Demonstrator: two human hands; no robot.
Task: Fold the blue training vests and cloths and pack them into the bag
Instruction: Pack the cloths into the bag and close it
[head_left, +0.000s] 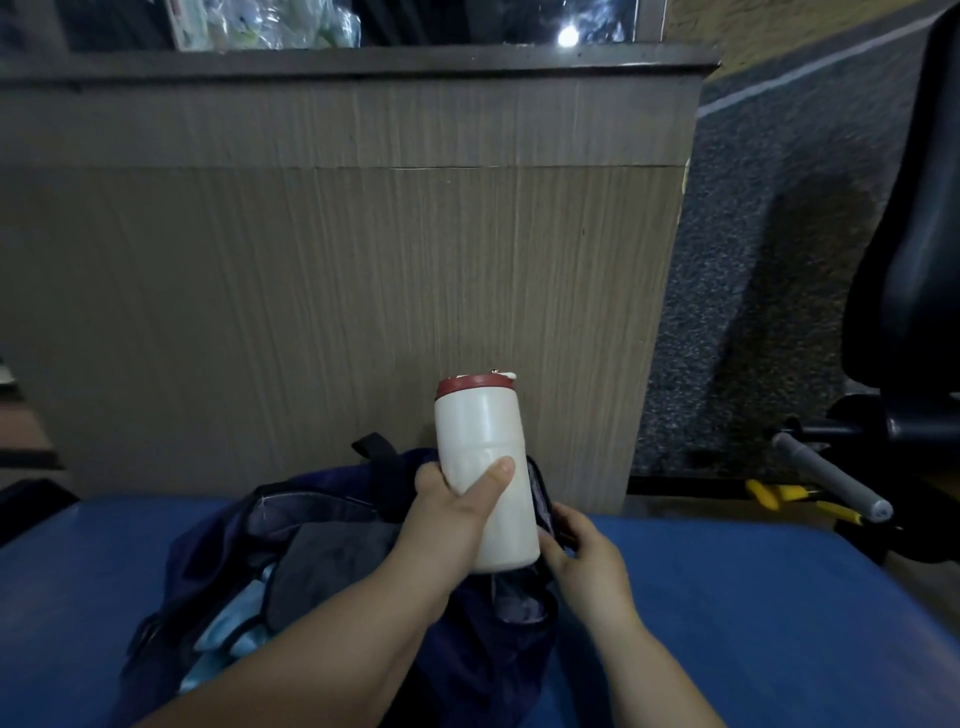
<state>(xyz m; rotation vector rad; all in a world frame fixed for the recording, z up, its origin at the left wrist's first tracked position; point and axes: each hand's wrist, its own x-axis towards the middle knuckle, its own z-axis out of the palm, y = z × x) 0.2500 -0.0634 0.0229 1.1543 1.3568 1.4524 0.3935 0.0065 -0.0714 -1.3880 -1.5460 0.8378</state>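
A dark navy bag lies open on the blue padded surface in front of me. Light blue cloth and a dark grey fabric piece show inside its main opening. My left hand grips a white bottle with a red cap, held upright just above the bag's right side. My right hand pinches the bag's edge at its right side pocket, just beside the bottle's base.
A tall wood-grain panel stands right behind the bag. To the right are speckled carpet, a black office chair, a grey handle and yellow-handled tools on the floor.
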